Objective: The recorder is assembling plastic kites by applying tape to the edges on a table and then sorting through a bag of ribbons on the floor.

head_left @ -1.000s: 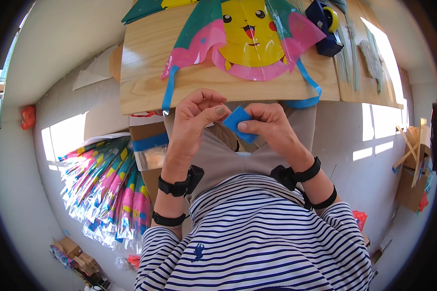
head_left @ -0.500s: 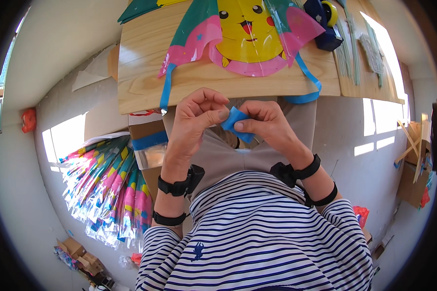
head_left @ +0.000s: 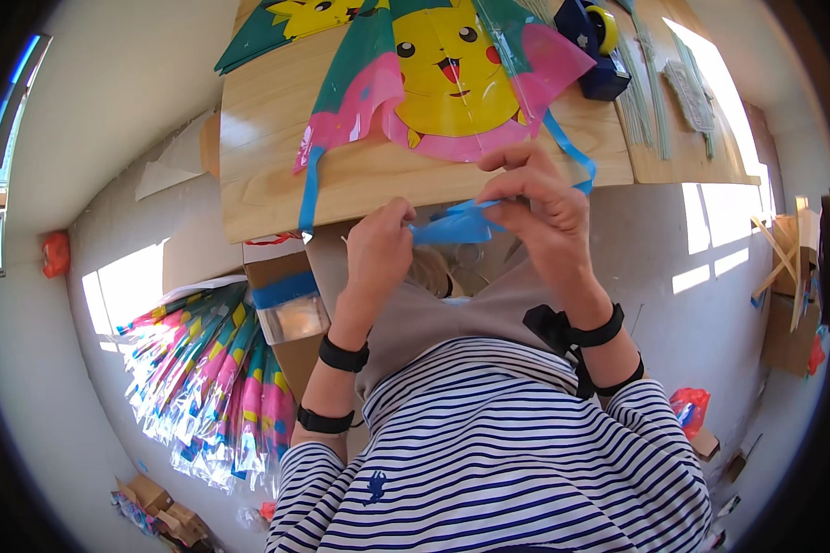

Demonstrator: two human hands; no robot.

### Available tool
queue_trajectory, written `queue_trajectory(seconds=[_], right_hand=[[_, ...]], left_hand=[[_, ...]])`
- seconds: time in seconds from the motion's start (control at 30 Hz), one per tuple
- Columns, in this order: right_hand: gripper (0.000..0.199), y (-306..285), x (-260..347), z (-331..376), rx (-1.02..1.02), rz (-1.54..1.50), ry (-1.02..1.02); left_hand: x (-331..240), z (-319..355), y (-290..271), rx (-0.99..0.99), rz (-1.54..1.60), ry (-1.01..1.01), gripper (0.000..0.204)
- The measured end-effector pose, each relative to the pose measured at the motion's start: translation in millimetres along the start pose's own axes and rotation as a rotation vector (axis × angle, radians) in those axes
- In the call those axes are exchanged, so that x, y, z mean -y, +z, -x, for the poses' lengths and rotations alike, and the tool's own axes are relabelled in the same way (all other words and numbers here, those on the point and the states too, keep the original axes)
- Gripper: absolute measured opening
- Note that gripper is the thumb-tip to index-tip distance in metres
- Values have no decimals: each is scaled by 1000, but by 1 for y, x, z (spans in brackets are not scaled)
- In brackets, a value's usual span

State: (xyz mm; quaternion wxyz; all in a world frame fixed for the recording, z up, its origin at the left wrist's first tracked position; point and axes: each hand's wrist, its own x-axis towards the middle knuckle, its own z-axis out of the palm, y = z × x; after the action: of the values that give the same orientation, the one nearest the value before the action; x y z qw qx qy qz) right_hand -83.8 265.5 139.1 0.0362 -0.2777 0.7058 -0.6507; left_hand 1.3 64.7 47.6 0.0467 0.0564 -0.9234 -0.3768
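Pinching a blue plastic strip (head_left: 458,224) between both hands, just off the near edge of the tabletop (head_left: 277,175): the left hand (head_left: 378,251) is closing its fingers on the strip's left end, the right hand (head_left: 537,207) is gripping the other end from above with thumb and forefinger. The strip is stretching taut between them, in the air above the lap, not resting on anything. It seems to be running on as the blue tail (head_left: 570,152) of the kite (head_left: 438,78), a yellow cartoon face on green and pink film lying flat on the tabletop. Risk, as judged: the film looks thin, so a hard pull could be tearing the strip or dragging the kite toward the near edge; a loose pinch could be letting one end slip out. A second blue tail (head_left: 309,189) is hanging over the near edge at the left. Near the far right corner a dark blue tape dispenser (head_left: 595,41) is sitting beside thin rods (head_left: 641,97). On the floor, left of the person, a fan of wrapped kites (head_left: 207,387) is lying; a cardboard box (head_left: 281,295) is standing under the tabletop, close to the left forearm and crowding that side.
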Motion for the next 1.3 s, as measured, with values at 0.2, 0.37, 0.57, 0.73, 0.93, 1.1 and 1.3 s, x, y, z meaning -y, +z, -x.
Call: queue_trajectory(seconds=[0.2,0.37,0.57,0.73,0.93,1.1,1.3], right_hand=[[13,-58,40,-9,-220,-501,49],[8,-27,5,8,-232,-248,391],[12,12,-50,27,-70,-184,496],[12,3,-63,40,32,-220,674],[12,4,-105,45,-118,-298,827],[13,10,-141,48,-187,-315,905],[13,11,-154,55,-225,-303,929]], left_hand=[[33,12,35,321,-544,169,32],[-22,-17,8,156,437,-67,32],[-43,-36,-3,113,1050,-246,21],[-24,-67,6,-4,871,-180,17],[-50,-85,26,-242,24,225,22],[-42,-59,66,-78,-154,360,33],[-31,-56,87,-39,-285,337,45]])
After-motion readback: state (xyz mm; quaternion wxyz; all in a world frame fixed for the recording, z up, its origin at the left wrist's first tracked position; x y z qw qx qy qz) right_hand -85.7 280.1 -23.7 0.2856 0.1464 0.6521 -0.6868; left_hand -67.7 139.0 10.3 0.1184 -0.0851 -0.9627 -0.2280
